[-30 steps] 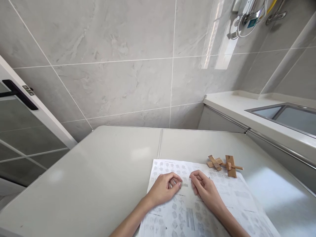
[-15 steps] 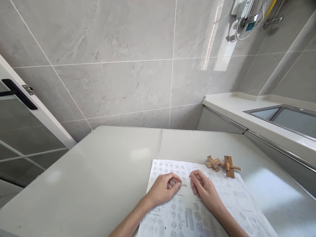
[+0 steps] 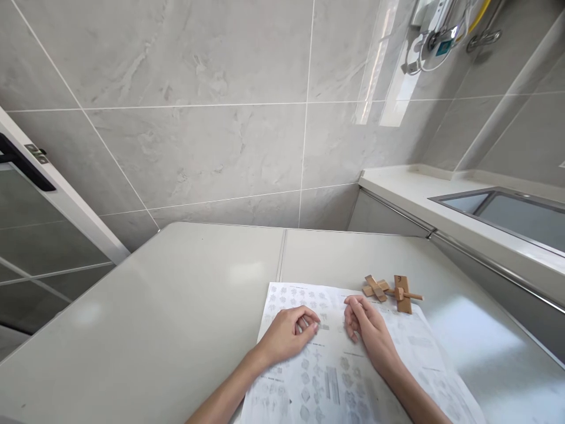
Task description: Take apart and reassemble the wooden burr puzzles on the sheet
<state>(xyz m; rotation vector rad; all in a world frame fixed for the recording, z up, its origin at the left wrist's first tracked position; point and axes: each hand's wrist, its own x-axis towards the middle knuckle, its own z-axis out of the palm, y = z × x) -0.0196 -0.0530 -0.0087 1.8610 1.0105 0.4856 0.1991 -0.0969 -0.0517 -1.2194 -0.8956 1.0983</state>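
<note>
My left hand (image 3: 289, 334) rests on a large printed sheet of diagrams (image 3: 335, 377), its fingers curled loosely inward with nothing seen in them. My right hand (image 3: 368, 325) lies on the same sheet a little to the right, fingers also curled under, and nothing shows in it. A small gap of paper separates the two hands. Just beyond the right hand, at the sheet's far right corner, lie two wooden puzzle pieces: a cross-shaped one (image 3: 375, 287) and a block with a peg through it (image 3: 402, 293).
The sheet lies on a pale grey table (image 3: 176, 318) against a tiled wall (image 3: 212, 118). A white counter with a sunken sink (image 3: 498, 206) runs along the right. A glass door with a black handle (image 3: 26, 165) stands at the left.
Both hands have slid slightly further up the sheet, the right one closer to the wooden pieces. The view has shifted a little to the right.
</note>
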